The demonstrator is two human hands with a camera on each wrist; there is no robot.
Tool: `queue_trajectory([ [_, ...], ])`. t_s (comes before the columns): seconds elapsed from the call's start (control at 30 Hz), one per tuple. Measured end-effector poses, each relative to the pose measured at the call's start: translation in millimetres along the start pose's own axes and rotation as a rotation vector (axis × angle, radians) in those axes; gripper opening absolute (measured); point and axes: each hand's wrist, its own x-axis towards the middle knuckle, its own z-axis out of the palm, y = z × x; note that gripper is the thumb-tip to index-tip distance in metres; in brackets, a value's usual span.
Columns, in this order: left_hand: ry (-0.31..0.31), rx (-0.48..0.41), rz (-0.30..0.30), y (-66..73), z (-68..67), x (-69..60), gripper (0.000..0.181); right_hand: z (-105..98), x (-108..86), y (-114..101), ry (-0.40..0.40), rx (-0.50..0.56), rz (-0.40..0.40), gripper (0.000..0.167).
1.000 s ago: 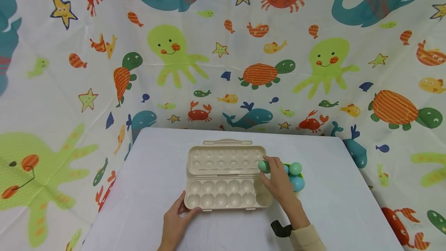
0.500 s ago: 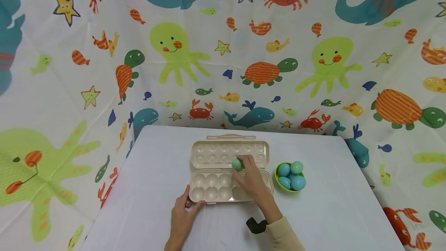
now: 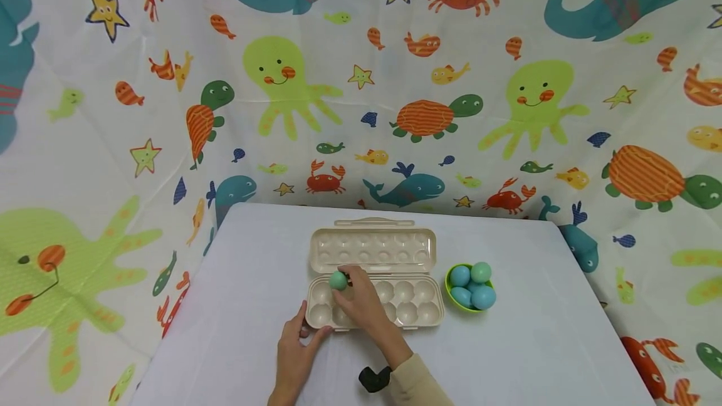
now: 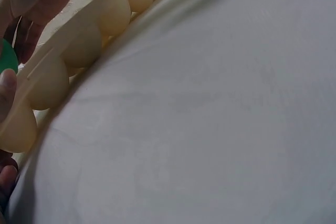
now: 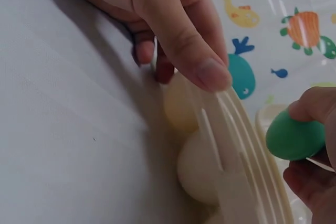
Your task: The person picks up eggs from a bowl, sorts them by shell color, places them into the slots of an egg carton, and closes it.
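Note:
My right hand (image 3: 363, 302) pinches a green toy egg (image 3: 338, 281) between thumb and fingers, above the left part of a beige egg carton (image 3: 374, 235). The egg is held over the back row of cups; in the right wrist view the egg (image 5: 295, 135) is clear of the carton's rim. My left hand (image 3: 296, 353) grips the carton's front left corner, and its thumb lies on the rim in the right wrist view. The carton is open, its lid folded back. My right hand and arm cover several of its cups; no egg sits in those that show.
A lime green bowl (image 3: 470, 311) with several blue and green eggs (image 3: 483, 297) stands right of the carton. White cloth (image 3: 541, 331) covers the table. A curtain (image 3: 350, 136) printed with sea animals hangs behind it. A black strap (image 3: 375, 379) shows by the right wrist.
My right hand has carried the green egg leftward, from beside the bowl to above the carton's left part. My left hand has kept hold of the carton's corner; the carton has shifted slightly.

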Motion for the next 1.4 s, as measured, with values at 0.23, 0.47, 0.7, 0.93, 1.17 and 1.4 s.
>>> queue_trajectory([
  [0.23,0.01,-0.001,0.035,0.3,0.6,3.9,0.077,15,2.6,-4,-0.071,-0.068,-0.05,0.043],
  [0.47,0.059,-0.008,0.108,-3.8,3.4,3.7,0.071,29,1.6,-1,-0.056,-0.173,-0.126,0.041],
  [0.7,0.046,0.03,0.081,-1.3,3.2,7.0,0.068,36,4.8,4,-0.034,-0.273,-0.172,0.043],
  [0.93,-0.012,0.066,0.006,2.3,1.4,7.5,0.068,39,6.5,8,-0.063,-0.384,-0.146,0.043],
  [1.17,-0.023,0.09,-0.048,1.6,2.4,4.0,0.068,41,2.7,7,-0.041,-0.429,-0.144,0.044],
  [1.4,-0.061,0.119,-0.099,1.5,2.4,5.9,0.072,39,0.9,6,-0.059,-0.448,-0.116,0.046],
])
